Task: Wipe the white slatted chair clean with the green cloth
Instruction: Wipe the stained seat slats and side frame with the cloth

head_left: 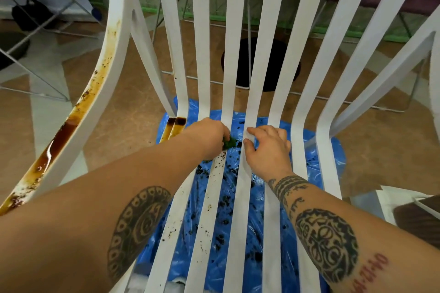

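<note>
Findings at the seat-back bend of the white slatted chair [233, 43]:

1. Your left grip [209, 137] is curled tight round the green cloth [229, 144]. The cloth is bunched small and pressed down at the gap between two middle slats, right where seat turns into back. Only a tuft shows past your knuckles. Judged purpose: a small wad reaches slat edges that a flat cloth would bridge over.

2. Your right grip [267, 147] lies on the neighbouring slats with its fingers bent and the tips bearing on one slat just beside the cloth. It likely steadies the thin slat against the rubbing. Whether the fingers hook under the edge, I cannot tell.

3. Outstanding soil: a brown spill [59, 138] pools along the left armrest [104, 74]. The two outermost left slats carry a brown stain [177, 123] beside your left wrist. Dark specks [209, 207] dot the seat slats under your forearms.

4. Surroundings: a blue plastic sheet [333, 150] lies on the floor beneath the chair and catches dark crumbs [219, 240]. A black round base [281, 59] stands behind the back slats, well apart.

5. Obstruction: the narrow gaps limit your reach, and your own left forearm crosses over the stained slats.
</note>
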`<state>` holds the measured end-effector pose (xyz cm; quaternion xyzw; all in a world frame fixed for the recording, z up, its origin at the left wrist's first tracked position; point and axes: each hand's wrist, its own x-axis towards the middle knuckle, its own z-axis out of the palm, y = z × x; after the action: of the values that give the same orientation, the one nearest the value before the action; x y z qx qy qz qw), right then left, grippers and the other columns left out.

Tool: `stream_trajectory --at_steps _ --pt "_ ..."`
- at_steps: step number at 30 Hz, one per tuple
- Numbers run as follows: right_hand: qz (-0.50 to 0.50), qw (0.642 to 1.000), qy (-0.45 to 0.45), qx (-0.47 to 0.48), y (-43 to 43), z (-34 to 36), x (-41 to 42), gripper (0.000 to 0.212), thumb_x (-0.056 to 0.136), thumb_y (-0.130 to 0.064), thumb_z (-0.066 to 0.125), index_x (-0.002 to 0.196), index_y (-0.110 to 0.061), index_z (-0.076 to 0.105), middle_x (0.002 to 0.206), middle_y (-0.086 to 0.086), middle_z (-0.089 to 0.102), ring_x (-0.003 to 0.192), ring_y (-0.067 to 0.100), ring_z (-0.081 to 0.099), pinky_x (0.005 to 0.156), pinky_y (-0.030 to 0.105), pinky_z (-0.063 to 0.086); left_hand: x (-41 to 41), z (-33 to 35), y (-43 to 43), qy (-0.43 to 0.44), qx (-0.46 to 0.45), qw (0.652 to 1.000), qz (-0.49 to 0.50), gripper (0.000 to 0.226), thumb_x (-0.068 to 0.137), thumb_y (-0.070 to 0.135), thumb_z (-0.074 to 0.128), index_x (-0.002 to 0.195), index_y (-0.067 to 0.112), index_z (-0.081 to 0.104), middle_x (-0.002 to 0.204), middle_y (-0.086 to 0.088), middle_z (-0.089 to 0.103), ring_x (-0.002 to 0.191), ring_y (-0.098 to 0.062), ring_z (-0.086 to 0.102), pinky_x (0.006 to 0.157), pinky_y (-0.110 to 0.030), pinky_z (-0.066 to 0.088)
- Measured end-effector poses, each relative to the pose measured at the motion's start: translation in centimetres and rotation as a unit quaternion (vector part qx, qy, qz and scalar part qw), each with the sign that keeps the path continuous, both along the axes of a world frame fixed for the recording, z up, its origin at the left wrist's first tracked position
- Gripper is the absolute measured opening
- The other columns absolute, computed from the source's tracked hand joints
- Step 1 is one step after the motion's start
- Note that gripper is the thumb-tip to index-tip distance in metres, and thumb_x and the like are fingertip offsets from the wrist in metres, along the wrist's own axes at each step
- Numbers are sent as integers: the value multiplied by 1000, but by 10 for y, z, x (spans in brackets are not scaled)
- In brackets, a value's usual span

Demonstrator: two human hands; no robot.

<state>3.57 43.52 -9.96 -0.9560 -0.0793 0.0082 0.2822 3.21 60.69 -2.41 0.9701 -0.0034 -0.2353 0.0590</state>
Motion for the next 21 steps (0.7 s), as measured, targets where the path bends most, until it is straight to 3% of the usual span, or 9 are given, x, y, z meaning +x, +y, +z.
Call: stream_trajectory --at_steps 4,9,15,21 --pt "-1 1000 0 8 0 2 -2 37 97 -40 57 132 -29 63 130 -8 58 128 21 35 104 39 29 -9 16 10 59 -32 997 -33 27 101 23 57 123 34 68 131 0 60 108 -19 57 87 -30 47" --pt "-1 1000 -7 16 0 0 0 37 97 -39 57 132 -28 64 130 -8 59 128 21 35 105 39 29 -1 23 13 -60 -59 996 15 33 104 26 53 135 34 61 134 -4 61 113 -25 60 84 -32 49" --pt "-3 1000 -2 14 -1 -1 1 36 97 -39 57 130 -28 65 129 -8 58 128 21 35 105 39 28 -25 -7 5 -19 -30 999 41 37 105 25 50 140 34 56 127 -11 62 100 -29 65 84 -41 59" --pt "2 1000 10 0 -2 3 -1 38 98 -39 55 134 -28 63 133 -7 56 130 21 33 108 40 28 -53 -5 -2 0 -32 998 48 38 100 17 53 135 32 59 122 -9 61 94 -26 66 78 -36 59"
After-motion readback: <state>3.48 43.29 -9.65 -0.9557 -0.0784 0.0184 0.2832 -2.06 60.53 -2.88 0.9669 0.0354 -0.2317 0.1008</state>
